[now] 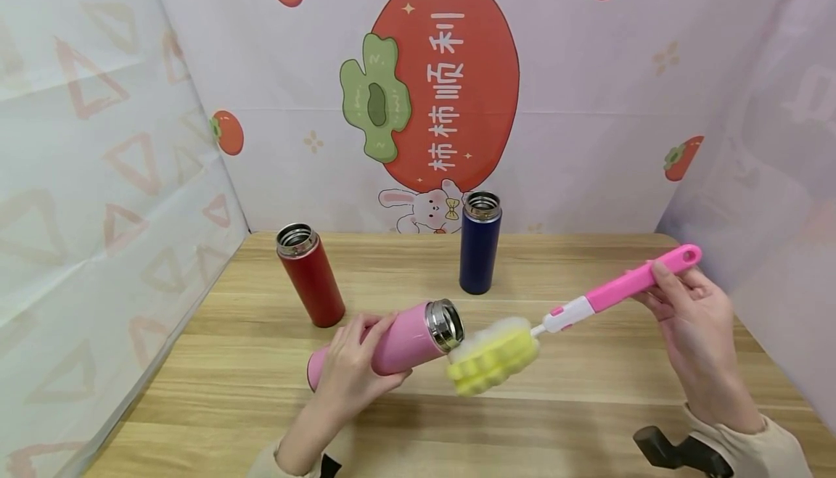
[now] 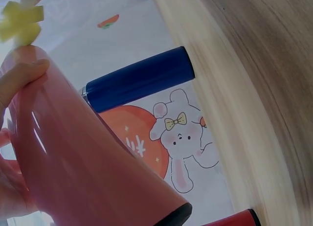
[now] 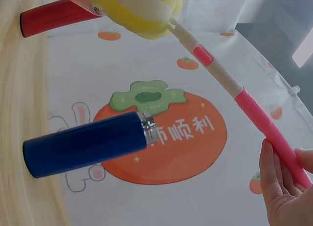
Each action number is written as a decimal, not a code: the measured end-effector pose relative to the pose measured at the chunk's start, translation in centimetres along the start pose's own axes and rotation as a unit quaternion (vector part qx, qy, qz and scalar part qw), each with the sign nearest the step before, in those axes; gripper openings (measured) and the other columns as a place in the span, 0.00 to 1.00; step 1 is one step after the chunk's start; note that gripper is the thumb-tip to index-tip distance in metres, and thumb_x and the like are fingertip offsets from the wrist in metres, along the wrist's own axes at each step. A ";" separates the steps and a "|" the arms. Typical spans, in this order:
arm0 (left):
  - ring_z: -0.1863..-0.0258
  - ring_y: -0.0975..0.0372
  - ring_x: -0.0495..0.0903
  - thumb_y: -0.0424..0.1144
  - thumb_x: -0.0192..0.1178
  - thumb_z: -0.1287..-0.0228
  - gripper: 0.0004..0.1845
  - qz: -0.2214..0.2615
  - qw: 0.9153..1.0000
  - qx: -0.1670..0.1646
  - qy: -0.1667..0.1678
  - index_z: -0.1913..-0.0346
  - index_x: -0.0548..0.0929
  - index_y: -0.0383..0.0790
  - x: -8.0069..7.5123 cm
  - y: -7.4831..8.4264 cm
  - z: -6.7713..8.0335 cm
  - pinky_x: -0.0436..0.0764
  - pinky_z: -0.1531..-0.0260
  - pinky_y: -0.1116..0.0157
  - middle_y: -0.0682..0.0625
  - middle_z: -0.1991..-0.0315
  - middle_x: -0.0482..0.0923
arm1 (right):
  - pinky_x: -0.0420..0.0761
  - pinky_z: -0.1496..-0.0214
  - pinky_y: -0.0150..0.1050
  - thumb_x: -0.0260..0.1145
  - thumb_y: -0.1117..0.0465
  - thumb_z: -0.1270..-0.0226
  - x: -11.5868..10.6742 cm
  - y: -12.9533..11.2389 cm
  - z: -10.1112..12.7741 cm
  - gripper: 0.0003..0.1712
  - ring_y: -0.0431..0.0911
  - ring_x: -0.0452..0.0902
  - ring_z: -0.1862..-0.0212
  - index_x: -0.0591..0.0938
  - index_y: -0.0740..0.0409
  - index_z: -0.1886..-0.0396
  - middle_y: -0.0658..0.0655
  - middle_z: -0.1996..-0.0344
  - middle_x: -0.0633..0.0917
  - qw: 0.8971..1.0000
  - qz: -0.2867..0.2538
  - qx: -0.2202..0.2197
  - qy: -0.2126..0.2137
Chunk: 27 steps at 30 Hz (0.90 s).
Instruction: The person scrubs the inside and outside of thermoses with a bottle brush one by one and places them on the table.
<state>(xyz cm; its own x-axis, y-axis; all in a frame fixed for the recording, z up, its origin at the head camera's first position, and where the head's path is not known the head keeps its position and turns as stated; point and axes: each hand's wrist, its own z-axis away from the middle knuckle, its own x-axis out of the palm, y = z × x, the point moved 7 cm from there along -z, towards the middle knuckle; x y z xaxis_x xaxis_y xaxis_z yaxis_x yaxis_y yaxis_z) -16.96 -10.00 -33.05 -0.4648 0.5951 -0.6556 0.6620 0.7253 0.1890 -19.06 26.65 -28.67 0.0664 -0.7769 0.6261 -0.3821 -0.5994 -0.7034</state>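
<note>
Left hand [image 1: 349, 373]: fingers and thumb curled round the body of the pink flask [image 1: 398, 344], gripping it near its middle. The flask is held tilted, base low toward the person, steel-rimmed open mouth raised and turned to the right, above the wooden surface [image 1: 588, 405]. In the left wrist view the thumb lies across the flask's pink wall.

Right hand [image 1: 692, 322]: fingers folded round the far end of the pink handle of the bottle brush [image 1: 575, 311], thumb laid on top. The handle slopes down to the left, passing from pink to a white section.

Brush head: yellow sponge [image 1: 493, 362] with a white tuft, just beside the mouth of the pink flask and touching or nearly touching its rim; not inside it.

Red flask [image 1: 310, 275]: upright on the surface, lid off, behind and left of the left hand, well apart from it.

Dark blue flask [image 1: 480, 244]: upright, lid off, near the rear edge of the surface, right of the red one.

Backdrop [image 1: 451, 79]: pale cloth printed with a large red persimmon, white characters and a rabbit.
</note>
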 end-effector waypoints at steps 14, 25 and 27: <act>0.65 0.58 0.73 0.48 0.75 0.78 0.41 -0.002 0.999 0.033 -0.008 0.50 0.75 0.42 -0.2 1.6 0.3 0.73 0.67 0.61 0.47 0.62 0.73 | 0.76 0.63 0.39 0.55 0.76 0.42 -0.4 -0.8 -0.6 0.08 0.50 0.82 0.69 0.76 0.76 0.63 0.65 0.71 0.83 0.997 0.026 -0.053 0.043; 0.61 0.60 0.74 0.47 0.75 0.76 0.41 0.038 0.999 0.024 -0.025 0.48 0.74 0.42 0.3 1.9 0.5 0.74 0.62 0.58 0.49 0.60 0.72 | 0.77 0.64 0.41 0.56 0.76 0.44 -0.7 -0.8 -0.8 0.07 0.52 0.81 0.70 0.75 0.76 0.65 0.66 0.72 0.82 0.994 -0.011 -0.066 0.082; 0.61 0.61 0.74 0.47 0.74 0.74 0.41 0.052 0.998 0.003 -0.031 0.47 0.74 0.44 0.4 1.7 0.6 0.75 0.63 0.59 0.50 0.59 0.73 | 0.77 0.64 0.41 0.57 0.76 0.44 -0.9 -0.8 -0.8 0.08 0.52 0.81 0.70 0.75 0.76 0.64 0.66 0.72 0.82 0.994 -0.015 -0.065 0.087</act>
<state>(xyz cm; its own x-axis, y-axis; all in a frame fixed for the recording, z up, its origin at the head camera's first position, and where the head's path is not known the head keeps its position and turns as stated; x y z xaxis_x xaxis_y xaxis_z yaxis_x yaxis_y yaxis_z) -15.69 -8.70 -33.40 -0.3564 0.6436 -0.6773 0.7080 0.6591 0.2538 -19.54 28.00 -28.38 -0.0765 -0.7079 0.7022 -0.4984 -0.5828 -0.6419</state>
